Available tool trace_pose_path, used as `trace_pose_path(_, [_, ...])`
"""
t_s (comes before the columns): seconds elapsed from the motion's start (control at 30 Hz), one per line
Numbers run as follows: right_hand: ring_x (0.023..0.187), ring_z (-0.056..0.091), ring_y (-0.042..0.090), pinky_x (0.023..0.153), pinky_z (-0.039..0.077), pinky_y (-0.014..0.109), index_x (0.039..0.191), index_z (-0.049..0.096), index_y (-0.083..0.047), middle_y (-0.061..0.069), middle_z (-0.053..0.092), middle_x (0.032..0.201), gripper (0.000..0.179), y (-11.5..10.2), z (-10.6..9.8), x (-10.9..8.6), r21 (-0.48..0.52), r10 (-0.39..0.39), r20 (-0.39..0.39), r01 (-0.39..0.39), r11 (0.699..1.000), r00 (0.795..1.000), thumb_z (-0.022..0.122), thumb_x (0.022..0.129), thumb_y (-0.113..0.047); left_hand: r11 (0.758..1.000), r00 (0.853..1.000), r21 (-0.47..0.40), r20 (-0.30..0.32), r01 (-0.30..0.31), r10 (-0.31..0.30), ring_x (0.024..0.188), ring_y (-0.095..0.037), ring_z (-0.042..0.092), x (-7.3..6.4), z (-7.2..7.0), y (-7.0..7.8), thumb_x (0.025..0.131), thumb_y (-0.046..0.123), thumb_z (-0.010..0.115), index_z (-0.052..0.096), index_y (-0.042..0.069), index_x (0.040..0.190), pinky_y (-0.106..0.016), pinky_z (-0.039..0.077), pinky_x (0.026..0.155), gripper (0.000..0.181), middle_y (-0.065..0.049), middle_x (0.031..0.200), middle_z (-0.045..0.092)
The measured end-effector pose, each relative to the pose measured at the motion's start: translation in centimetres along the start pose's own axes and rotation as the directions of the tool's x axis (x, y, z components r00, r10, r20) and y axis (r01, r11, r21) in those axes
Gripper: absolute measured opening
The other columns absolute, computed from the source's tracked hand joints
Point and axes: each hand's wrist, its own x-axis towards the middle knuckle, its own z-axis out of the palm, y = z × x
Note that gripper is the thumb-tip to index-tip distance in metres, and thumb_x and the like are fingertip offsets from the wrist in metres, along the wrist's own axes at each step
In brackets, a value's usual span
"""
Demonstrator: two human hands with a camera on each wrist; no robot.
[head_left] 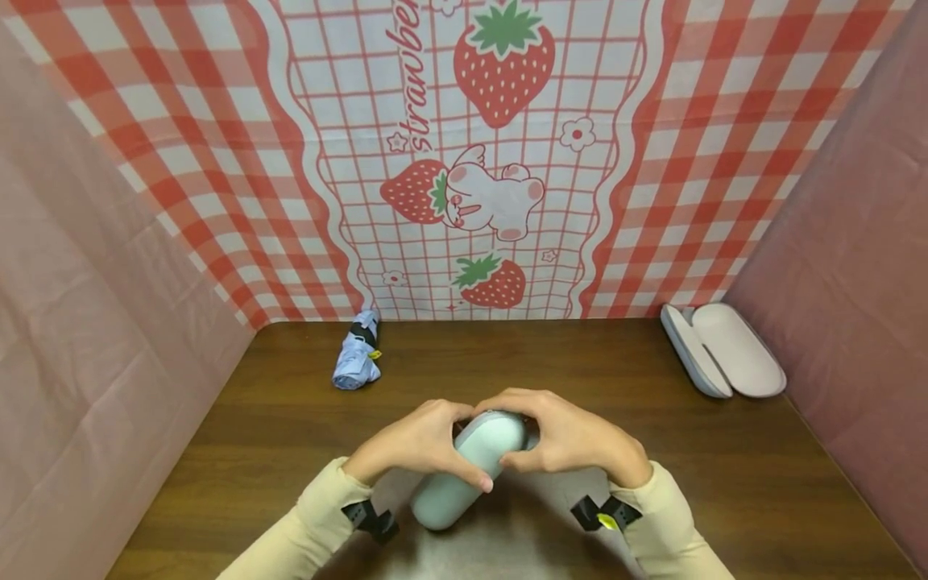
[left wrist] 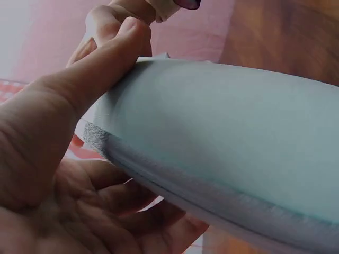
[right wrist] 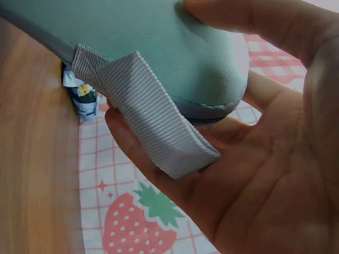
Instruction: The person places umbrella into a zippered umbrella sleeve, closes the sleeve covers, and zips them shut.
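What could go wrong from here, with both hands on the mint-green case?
The left hand and right hand grip the mint-green case toward its far end, so the near end might dip. The strap loop sticks out close to the right hand and might catch on it.

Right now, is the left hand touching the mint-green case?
Touching. The left wrist view shows it: the left hand has its thumb laid against the mint-green case, with no gap between.
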Motion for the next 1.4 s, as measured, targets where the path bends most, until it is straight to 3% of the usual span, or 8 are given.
trace_pose_path(0.23, [0.104,0.068,0.012,0.083,0.061,0.030,0.132,0.066,-0.013,0.003,0.070,0.125,0.041,-0.2,-0.5,0.0,0.077,0.045,-0.096,-0.037,0.996,0.994,0.077,0.092,-0.014,1.000,0.999,0.009,-0.050,0.001,0.000,0.079,-0.002,0.066,-0.2,0.3,-0.3,0.071,0.048,0.093,0.070,0.019,0.112,-0.023,0.056,0.070,0.055,0.012,0.093,0.070])
trace_pose_path(0.4, [0.098,0.070,0.011,0.080,0.060,0.030,0.121,0.072,-0.015,0.000,0.073,0.114,0.025,-0.2,-0.9,0.3,0.043,-0.031,-0.192,0.040,0.998,0.981,0.069,0.097,-0.006,1.000,0.998,-0.004,-0.061,0.007,-0.007,0.079,-0.005,0.067,-0.4,0.3,-0.4,0.073,0.047,0.091,0.071,0.020,0.115,-0.024,0.056,0.068,0.054,0.013,0.094,0.071])
trace_pose_path(0.6, [0.106,0.071,0.017,0.089,0.059,0.032,0.115,0.076,-0.012,0.000,0.075,0.115,0.028,0.1,-1.0,1.0,-0.017,-0.140,-0.162,0.140,0.990,0.977,0.063,0.098,0.004,1.000,0.999,-0.012,-0.043,0.012,-0.012,0.085,-0.008,0.070,-0.6,0.2,-0.3,0.075,0.049,0.090,0.071,0.024,0.126,-0.023,0.056,0.071,0.060,0.015,0.100,0.073])
trace_pose_path(0.7, [0.101,0.072,0.017,0.086,0.060,0.032,0.109,0.078,-0.010,0.002,0.076,0.108,0.024,0.2,-1.0,1.1,-0.025,-0.170,-0.152,0.168,0.985,0.974,0.065,0.096,0.005,1.000,0.999,-0.002,-0.039,0.015,-0.015,0.083,-0.008,0.070,-0.7,0.1,-0.2,0.075,0.050,0.089,0.072,0.025,0.126,-0.023,0.056,0.069,0.060,0.016,0.098,0.072])
trace_pose_path(0.93, [0.094,0.069,0.011,0.078,0.059,0.029,0.100,0.078,-0.010,0.000,0.074,0.099,0.020,0.0,-0.9,1.5,-0.058,-0.152,-0.164,0.144,0.988,0.975,0.068,0.094,0.005,0.999,0.999,0.021,-0.040,0.030,-0.029,0.079,-0.007,0.068,-0.9,0.1,-0.3,0.074,0.052,0.089,0.073,0.026,0.124,-0.022,0.054,0.067,0.059,0.018,0.094,0.072])
trace_pose_path(1.17, [0.090,0.071,0.012,0.075,0.059,0.026,0.096,0.076,-0.012,-0.003,0.074,0.096,0.017,-0.1,-0.6,1.6,-0.154,-0.147,-0.185,0.119,0.981,0.972,0.071,0.092,0.004,0.999,0.998,0.026,-0.041,0.043,-0.042,0.075,-0.007,0.068,-0.8,0.1,-0.4,0.074,0.054,0.087,0.076,0.026,0.114,-0.023,0.053,0.064,0.050,0.018,0.088,0.071])
trace_pose_path(1.4, [0.089,0.070,0.013,0.072,0.059,0.024,0.093,0.076,-0.008,0.001,0.072,0.096,0.018,-0.2,-0.4,1.8,-0.241,-0.177,-0.194,0.128,0.962,0.965,0.074,0.087,0.008,0.996,0.995,0.036,-0.066,0.078,-0.075,0.080,-0.001,0.065,-0.8,0.2,-0.6,0.073,0.055,0.087,0.071,0.023,0.116,-0.024,0.054,0.070,0.056,0.014,0.096,0.072])
